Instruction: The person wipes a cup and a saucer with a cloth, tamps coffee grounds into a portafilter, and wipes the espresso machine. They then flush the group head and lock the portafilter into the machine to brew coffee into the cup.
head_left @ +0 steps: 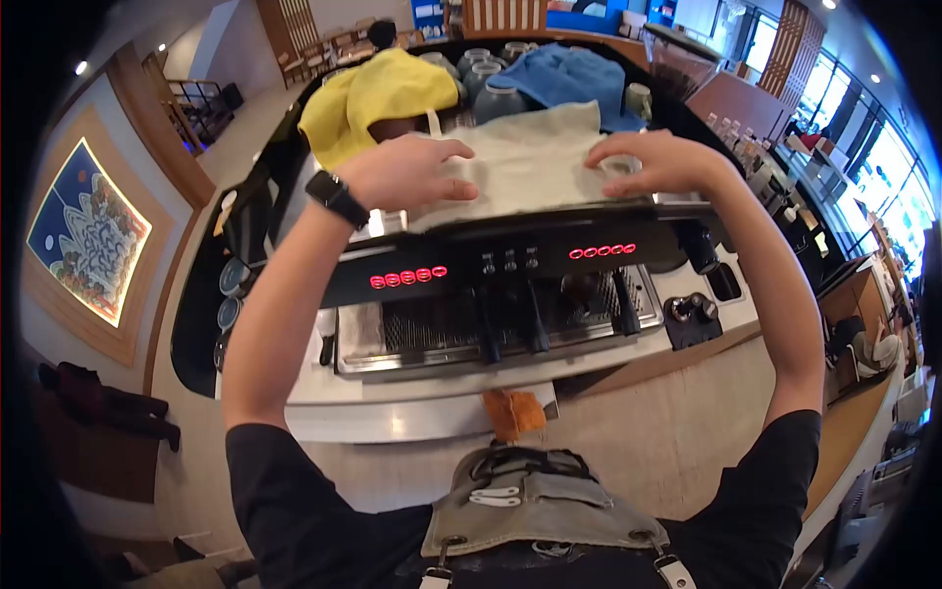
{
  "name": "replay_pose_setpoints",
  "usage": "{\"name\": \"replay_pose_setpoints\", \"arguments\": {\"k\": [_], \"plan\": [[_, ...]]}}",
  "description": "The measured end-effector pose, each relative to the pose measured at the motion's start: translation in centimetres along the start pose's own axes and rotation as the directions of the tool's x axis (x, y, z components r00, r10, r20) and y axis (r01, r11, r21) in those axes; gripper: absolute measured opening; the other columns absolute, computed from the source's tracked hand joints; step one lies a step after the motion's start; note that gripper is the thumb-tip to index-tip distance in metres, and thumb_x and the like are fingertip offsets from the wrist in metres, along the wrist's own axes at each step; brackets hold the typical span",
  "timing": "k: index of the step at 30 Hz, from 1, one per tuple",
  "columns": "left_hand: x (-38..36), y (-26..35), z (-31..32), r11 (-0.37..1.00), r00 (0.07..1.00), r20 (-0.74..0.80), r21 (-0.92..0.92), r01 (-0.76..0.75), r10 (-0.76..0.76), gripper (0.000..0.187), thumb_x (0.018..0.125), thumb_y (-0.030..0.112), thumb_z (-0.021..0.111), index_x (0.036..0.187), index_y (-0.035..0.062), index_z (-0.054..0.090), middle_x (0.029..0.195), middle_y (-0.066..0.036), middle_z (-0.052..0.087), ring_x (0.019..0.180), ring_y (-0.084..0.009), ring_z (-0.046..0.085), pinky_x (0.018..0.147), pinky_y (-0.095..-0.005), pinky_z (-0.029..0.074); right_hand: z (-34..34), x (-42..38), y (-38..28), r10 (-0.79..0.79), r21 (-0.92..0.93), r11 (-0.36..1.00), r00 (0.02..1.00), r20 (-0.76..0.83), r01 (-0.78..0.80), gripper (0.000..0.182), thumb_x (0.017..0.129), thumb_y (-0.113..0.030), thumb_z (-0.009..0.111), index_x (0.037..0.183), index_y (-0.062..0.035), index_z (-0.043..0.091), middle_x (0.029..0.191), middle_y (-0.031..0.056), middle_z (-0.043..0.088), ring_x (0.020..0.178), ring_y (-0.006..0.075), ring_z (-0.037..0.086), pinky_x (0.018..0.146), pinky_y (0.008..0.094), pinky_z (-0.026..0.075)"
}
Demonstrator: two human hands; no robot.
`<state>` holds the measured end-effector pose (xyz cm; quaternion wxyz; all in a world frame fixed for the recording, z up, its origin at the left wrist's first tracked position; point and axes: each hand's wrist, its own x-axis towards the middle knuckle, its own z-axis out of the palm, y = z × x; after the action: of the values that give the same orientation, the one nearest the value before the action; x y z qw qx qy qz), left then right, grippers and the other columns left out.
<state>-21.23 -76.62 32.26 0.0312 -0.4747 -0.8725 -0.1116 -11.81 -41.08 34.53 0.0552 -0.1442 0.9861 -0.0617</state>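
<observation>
On top of the espresso machine (510, 236) lies a cream cloth (525, 157), spread out with its far right corner raised. My left hand (417, 172), with a dark watch (337, 199) on its wrist, is over the cloth's left side, thumb and fingers apart. Opposite it, my right hand (657, 165) curves over the right end, also with a gap between thumb and fingers. Behind the left hand a yellow cloth (383, 93) is draped over cups, and a blue cloth (569, 79) covers others farther right.
Several grey cups (498, 101) stand on the machine top behind the cream cloth. Black portafilter handles (537, 319) stick out above the drip tray (392, 363). To the right is a tamping stand (692, 319). A brown cloth (515, 414) hangs at the counter's front edge.
</observation>
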Motion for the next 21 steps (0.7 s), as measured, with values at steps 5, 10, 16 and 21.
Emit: {"name": "replay_pose_setpoints", "arguments": {"k": [5, 10, 16, 21], "plan": [[-3.1, 4.9, 0.0, 0.973, 0.794, -0.566, 0.176, -0.147, 0.223, 0.045, 0.097, 0.033, 0.072, 0.129, 0.0016, 0.065, 0.111, -0.024, 0.073, 0.105, -0.0394, 0.07, 0.092, -0.0432, 0.054, 0.3, -1.9, 0.5, -0.319, 0.035, 0.928, 0.841, -0.437, 0.37, 0.039, 0.098, -0.017, 0.069, 0.133, -0.0038, 0.065, 0.144, 0.0142, 0.063, 0.137, 0.027, 0.056, 0.117, 0.0389, 0.04], [-13.5, 10.6, 14.4, 0.855, 0.671, -0.741, -0.33, -0.401, 0.028, 0.008, 0.087, 0.0, 0.072, 0.094, 0.0003, 0.071, 0.069, -0.005, 0.067, 0.058, -0.0177, 0.06, 0.057, -0.0312, 0.048, 4.1, -17.3, -1.1, -0.117, 0.246, 0.738, 0.478, -0.87, 0.629, 0.027, 0.103, -0.012, 0.054, 0.125, 0.0006, 0.064, 0.115, 0.0148, 0.067, 0.108, 0.0267, 0.062, 0.098, 0.0406, 0.048], [-9.7, 9.4, 29.9, 0.816, 0.744, -0.375, -0.426, 0.392, -0.553, 0.033, 0.093, 0.022, 0.076, 0.115, -0.0012, 0.069, 0.101, -0.017, 0.072, 0.084, -0.0302, 0.067, 0.073, -0.0406, 0.051, 22.6, -28.6, 5.2, 0.534, 0.555, 0.459, 0.284, -0.796, 0.694, 0.022, 0.106, -0.019, 0.056, 0.119, -0.0029, 0.063, 0.086, 0.0093, 0.065, 0.074, 0.018, 0.058, 0.071, 0.0368, 0.048], [-6.8, 7.8, 31.9, 0.709, 0.673, -0.24, -0.357, 0.609, -0.699, 0.051, 0.097, 0.033, 0.072, 0.127, -0.0063, 0.063, 0.108, -0.023, 0.073, 0.095, -0.0362, 0.071, 0.084, -0.0455, 0.053, 32.9, -30.8, 12.7, 0.885, 0.943, 0.329, 0.33, -0.328, 0.057, 0.019, 0.102, -0.013, 0.065, 0.11, 0.0026, 0.073, 0.086, 0.0074, 0.072, 0.081, 0.0135, 0.068, 0.076, 0.0278, 0.054]]}}
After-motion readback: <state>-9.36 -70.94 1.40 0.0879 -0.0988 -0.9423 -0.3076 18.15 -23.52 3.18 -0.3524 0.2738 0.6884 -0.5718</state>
